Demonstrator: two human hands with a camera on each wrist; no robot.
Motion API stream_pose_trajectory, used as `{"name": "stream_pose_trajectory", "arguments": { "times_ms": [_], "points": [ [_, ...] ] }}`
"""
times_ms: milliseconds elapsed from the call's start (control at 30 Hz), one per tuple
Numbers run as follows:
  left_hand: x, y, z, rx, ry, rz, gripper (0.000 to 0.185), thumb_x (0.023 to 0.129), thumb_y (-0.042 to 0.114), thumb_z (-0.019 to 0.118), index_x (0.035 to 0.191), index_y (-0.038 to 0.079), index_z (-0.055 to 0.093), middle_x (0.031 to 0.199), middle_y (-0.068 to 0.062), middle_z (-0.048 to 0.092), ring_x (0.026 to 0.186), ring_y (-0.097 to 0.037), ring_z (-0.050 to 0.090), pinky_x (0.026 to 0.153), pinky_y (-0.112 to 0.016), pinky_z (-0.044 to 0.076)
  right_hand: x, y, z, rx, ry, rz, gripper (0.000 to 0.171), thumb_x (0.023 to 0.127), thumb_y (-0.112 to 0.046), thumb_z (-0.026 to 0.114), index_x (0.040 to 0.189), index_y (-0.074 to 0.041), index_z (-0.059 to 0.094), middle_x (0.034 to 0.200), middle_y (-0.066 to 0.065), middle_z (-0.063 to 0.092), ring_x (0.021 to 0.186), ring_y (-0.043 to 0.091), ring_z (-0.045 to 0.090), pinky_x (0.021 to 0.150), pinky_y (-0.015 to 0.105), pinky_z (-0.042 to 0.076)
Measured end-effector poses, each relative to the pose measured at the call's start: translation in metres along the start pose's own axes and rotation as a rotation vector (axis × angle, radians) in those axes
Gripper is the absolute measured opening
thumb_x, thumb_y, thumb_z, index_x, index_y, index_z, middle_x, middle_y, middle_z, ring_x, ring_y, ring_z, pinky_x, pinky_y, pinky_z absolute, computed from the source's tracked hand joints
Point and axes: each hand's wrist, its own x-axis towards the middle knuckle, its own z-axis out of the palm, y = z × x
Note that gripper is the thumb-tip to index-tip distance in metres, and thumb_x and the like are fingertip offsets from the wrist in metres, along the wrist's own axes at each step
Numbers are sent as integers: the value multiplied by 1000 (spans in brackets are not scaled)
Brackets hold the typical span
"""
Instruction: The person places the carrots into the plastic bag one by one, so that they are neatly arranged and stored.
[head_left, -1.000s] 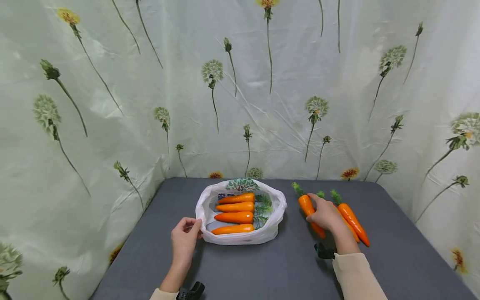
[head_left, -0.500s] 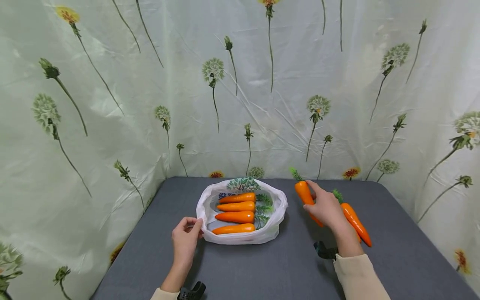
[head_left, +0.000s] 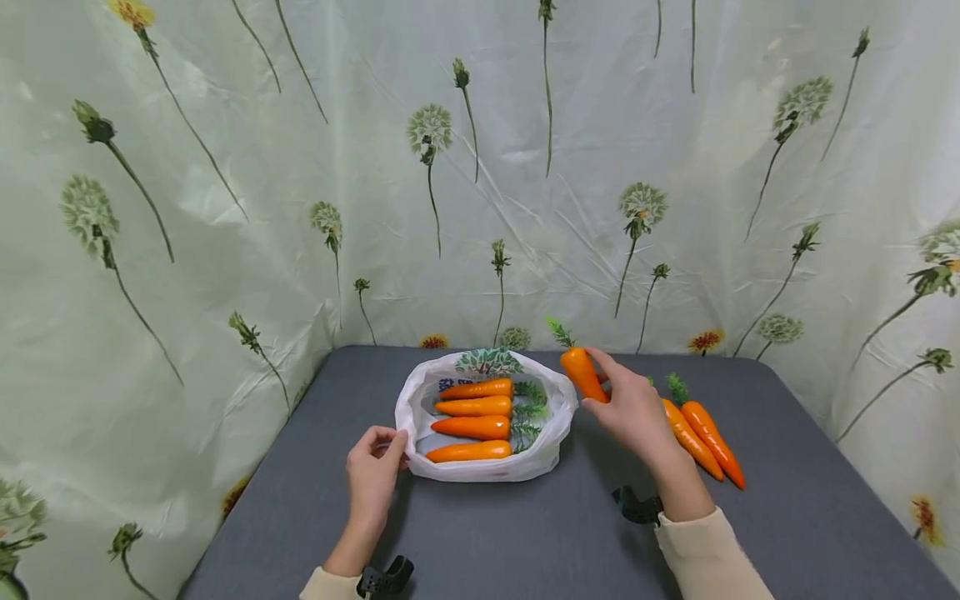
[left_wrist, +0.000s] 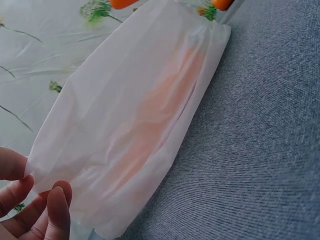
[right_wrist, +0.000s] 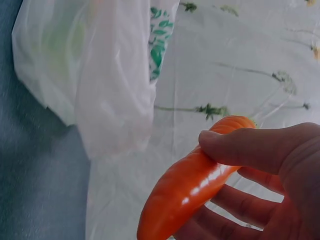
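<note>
A white plastic bag [head_left: 487,473] with a rolled-down mouth sits mid-table, several orange carrots [head_left: 472,427] lying side by side in it, green tops to the right. My left hand [head_left: 372,475] pinches the bag's left rim; in the left wrist view its thumb [left_wrist: 58,212] shows against the thin plastic [left_wrist: 135,115]. Beside the bag's right rim, my right hand [head_left: 633,408] holds another carrot [head_left: 583,373] raised and slanted, leafy end up and left. The right wrist view shows that carrot [right_wrist: 182,192] between thumb and fingers, close to the bag's outer wall [right_wrist: 110,85].
Two carrots [head_left: 711,442] lie side by side on the dark grey table [head_left: 517,542], to the right of my right forearm. Behind the table hangs a pale curtain [head_left: 525,208] printed with dandelions. Dark bands [head_left: 637,506] circle both wrists.
My right hand has lifted the carrot from beside the other two and carried it left to the bag's right rim. The left hand has stayed at the bag. The head view has shifted slightly.
</note>
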Motion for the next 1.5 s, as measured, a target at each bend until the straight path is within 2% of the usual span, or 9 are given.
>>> {"name": "stream_pose_trajectory", "arguments": {
  "times_ms": [200, 333, 533, 733, 867, 1133, 1267, 1333, 1500],
  "points": [
    [-1, 1, 2, 31, -3, 10, 16, 94, 19, 74, 92, 5, 67, 85, -13, 62, 62, -24, 61, 59, -25, 57, -1, -16, 8, 4, 28, -53, 81, 81, -13, 85, 152, -20, 45, 112, 7, 70, 88, 23, 68, 69, 42, 57],
    [1, 2, 3, 33, -2, 24, 18, 94, 21, 73, 93, 4, 67, 86, -14, 62, 62, -23, 61, 59, -25, 57, -3, -29, 15, -6, 59, -95, 81, 79, -13, 87, 150, -22, 48, 111, 5, 69, 87, 21, 67, 67, 39, 57],
    [0, 3, 2, 40, 1, 15, 19, 95, 21, 72, 95, 3, 67, 88, -15, 62, 64, -25, 62, 60, -25, 58, -10, -49, 28, -11, 21, -143, 80, 79, -16, 87, 149, -26, 49, 109, -2, 67, 80, 13, 61, 61, 29, 52],
    [-3, 3, 0, 48, 6, 13, 17, 95, 21, 72, 94, 5, 67, 86, -13, 62, 68, -34, 63, 63, -31, 60, -14, -61, 36, -8, 3, -171, 80, 78, -14, 88, 148, -27, 51, 121, -3, 67, 84, 12, 63, 66, 32, 55],
    [-1, 5, 0, 37, 5, 19, 16, 95, 20, 72, 94, 5, 67, 85, -14, 63, 65, -30, 63, 61, -28, 59, -15, -66, 38, 1, -5, -193, 81, 77, -11, 88, 147, -27, 51, 126, -3, 66, 85, 12, 63, 66, 33, 55],
    [3, 5, 0, 29, 10, 19, 13, 95, 16, 72, 92, 4, 68, 84, -14, 64, 61, -22, 63, 58, -25, 56, -9, -78, 52, -96, -86, -314, 79, 80, -12, 85, 149, -28, 50, 121, -3, 67, 85, 13, 64, 64, 28, 53],
    [3, 6, 1, 11, 11, 18, 13, 95, 16, 72, 93, 4, 68, 86, -14, 64, 64, -28, 64, 58, -27, 57, 2, -84, 60, -141, -140, -391, 77, 82, -12, 84, 149, -27, 50, 121, -2, 66, 82, 13, 62, 64, 27, 53],
    [2, 7, 1, 6, 13, 18, 13, 95, 16, 71, 93, 4, 68, 86, -14, 64, 66, -32, 65, 58, -28, 58, 8, -86, 65, -162, -164, -424, 75, 83, -13, 83, 148, -26, 50, 125, 0, 65, 88, 16, 64, 66, 29, 54],
    [0, 8, -1, 15, 8, 13, 15, 96, 19, 70, 94, 4, 67, 87, -14, 64, 69, -33, 65, 60, -27, 57, 17, -91, 77, -230, -241, -452, 69, 86, -12, 80, 147, -26, 51, 124, 1, 66, 90, 19, 64, 69, 32, 54]
  ]
}}
